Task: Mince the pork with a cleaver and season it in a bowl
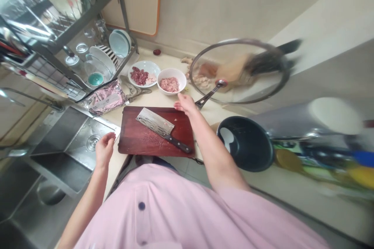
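My left hand hangs beside the sink edge, left of the cutting board, its fingers loosely bent with nothing in them. My right hand is over the board's far right corner, fingers stretched out, the thumb close to a white bowl of minced meat. Whether the thumb touches the bowl I cannot tell. A cleaver with a black handle lies flat on the reddish-brown cutting board, among small meat scraps. Left of the bowl, a white plate carries diced dark red meat and some paler pieces.
A steel sink is at left, below a dish rack. A pink and silver packet and a grey cloth lie behind the board. At right are a glass lid, a dark pot holding something white, and blurred packets.
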A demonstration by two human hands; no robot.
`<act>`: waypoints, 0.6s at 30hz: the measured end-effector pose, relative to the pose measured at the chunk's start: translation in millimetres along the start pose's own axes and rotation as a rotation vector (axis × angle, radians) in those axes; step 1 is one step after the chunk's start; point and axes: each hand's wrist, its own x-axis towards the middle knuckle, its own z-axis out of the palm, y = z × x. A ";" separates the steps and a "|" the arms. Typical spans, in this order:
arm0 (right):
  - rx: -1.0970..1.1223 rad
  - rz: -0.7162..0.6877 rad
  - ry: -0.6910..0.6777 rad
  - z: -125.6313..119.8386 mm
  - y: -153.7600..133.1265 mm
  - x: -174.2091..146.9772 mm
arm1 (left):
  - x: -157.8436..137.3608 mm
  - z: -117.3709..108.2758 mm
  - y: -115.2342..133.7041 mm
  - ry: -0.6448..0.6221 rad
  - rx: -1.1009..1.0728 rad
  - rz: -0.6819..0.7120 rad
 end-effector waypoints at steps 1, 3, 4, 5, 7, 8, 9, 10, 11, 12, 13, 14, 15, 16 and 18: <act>0.121 0.062 -0.047 8.5 -8.4 13.9 | -4.3 -2.8 1.9 0.000 -0.033 -0.012; 0.280 0.126 -0.077 23.3 -19.7 35.1 | -13.1 -8.3 3.2 0.005 -0.070 -0.023; 0.316 0.135 -0.073 29.2 -22.9 42.2 | -17.2 -10.8 2.8 0.012 -0.081 -0.026; 0.327 0.134 -0.063 34.1 -24.8 47.0 | -21.0 -12.9 1.8 0.020 -0.095 -0.031; 0.309 0.123 -0.045 40.9 -26.0 50.8 | -27.0 -16.3 -1.4 0.033 -0.129 -0.038; 0.303 0.118 -0.037 42.7 -26.0 50.1 | -29.1 -17.6 -3.3 0.038 -0.144 -0.041; 0.292 0.110 -0.026 43.5 -25.7 47.9 | -30.7 -18.8 -5.3 0.039 -0.156 -0.042; 0.270 0.098 -0.012 43.2 -25.4 44.0 | -31.6 -19.8 -7.1 0.037 -0.165 -0.042; 0.236 0.083 0.000 41.7 -25.3 38.4 | -32.1 -20.8 -8.7 0.034 -0.171 -0.041; 0.192 0.063 0.003 39.2 -25.4 30.9 | -32.1 -21.7 -9.9 0.031 -0.175 -0.042; 0.137 0.037 -0.003 35.6 -26.3 21.2 | -31.9 -22.5 -10.6 0.029 -0.177 -0.044; 0.084 0.009 -0.033 31.2 -28.0 9.2 | -31.4 -22.9 -10.5 0.032 -0.179 -0.049; 0.040 -0.026 -0.086 26.1 -31.1 -5.2 | -30.8 -23.0 -9.6 0.034 -0.183 -0.055; 0.000 -0.067 -0.143 20.6 -35.8 -22.0 | -30.1 -22.5 -7.7 0.039 -0.193 -0.060; -0.092 -0.134 -0.345 9.2 -50.3 -61.4 | -28.6 -20.0 -0.6 0.038 -0.226 -0.066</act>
